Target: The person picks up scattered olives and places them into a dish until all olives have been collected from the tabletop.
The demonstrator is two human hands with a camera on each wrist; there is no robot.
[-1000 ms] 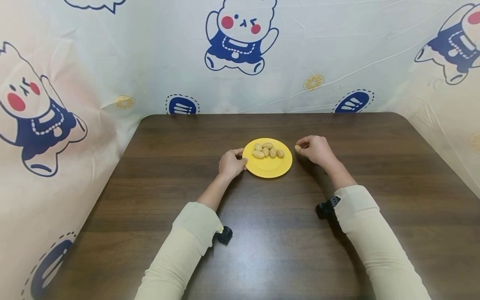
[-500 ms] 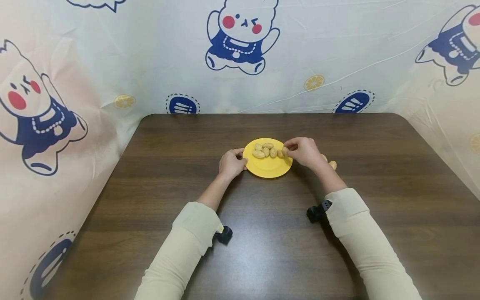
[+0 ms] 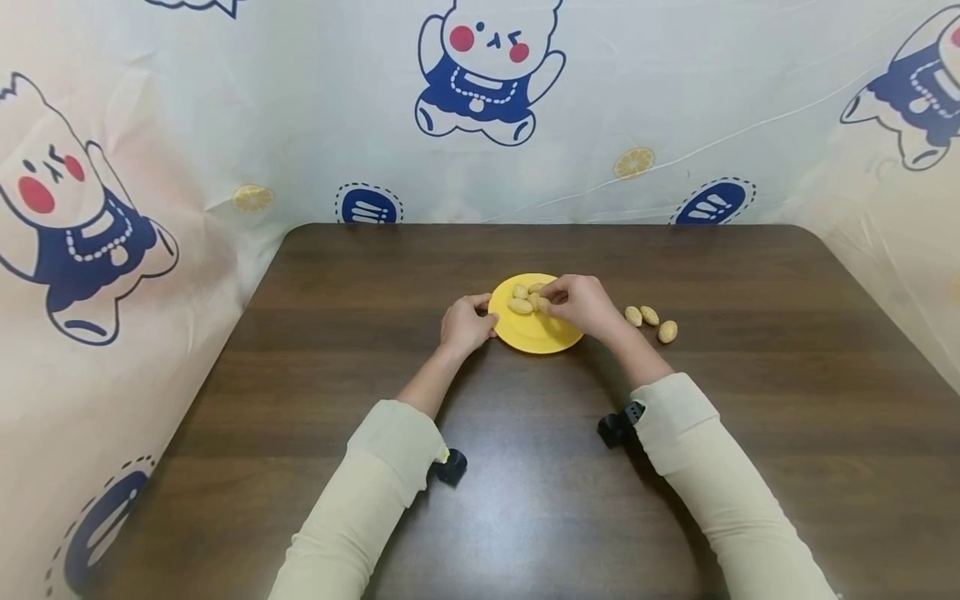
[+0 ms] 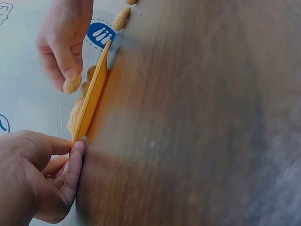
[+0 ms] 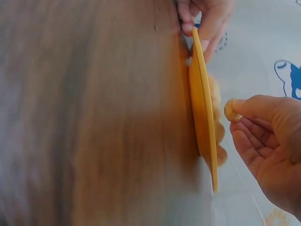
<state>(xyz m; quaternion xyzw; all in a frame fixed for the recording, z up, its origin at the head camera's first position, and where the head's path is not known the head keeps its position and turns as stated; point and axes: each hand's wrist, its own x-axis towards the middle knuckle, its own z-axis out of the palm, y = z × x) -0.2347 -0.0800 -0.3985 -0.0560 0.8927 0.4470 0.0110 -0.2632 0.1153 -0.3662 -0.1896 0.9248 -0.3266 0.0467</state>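
Note:
On the table sits a yellow plate (image 3: 536, 340) bearing several unshelled peanuts (image 3: 520, 307). My left hand (image 3: 465, 327) pinches the plate's left rim between thumb and fingers; the left wrist view shows the rim edge-on in that grip. Over the plate, my right hand (image 3: 585, 304) holds one peanut (image 5: 231, 110) between thumb and fingertips. Both wrist views show this peanut (image 4: 72, 84) raised a little above the others, apart from the plate. In the head view the right fingers hide part of the pile and the plate's right side.
To the right of the plate, beyond the right wrist, lie three loose peanuts (image 3: 667, 332) on the dark wooden table (image 3: 525, 500). A printed cloth (image 3: 337, 100) hangs behind the table and along its sides.
My right hand has moved left from beside the plate to over it, carrying the peanut. Three loose peanuts have come into view behind it. The left hand keeps its grip on the rim.

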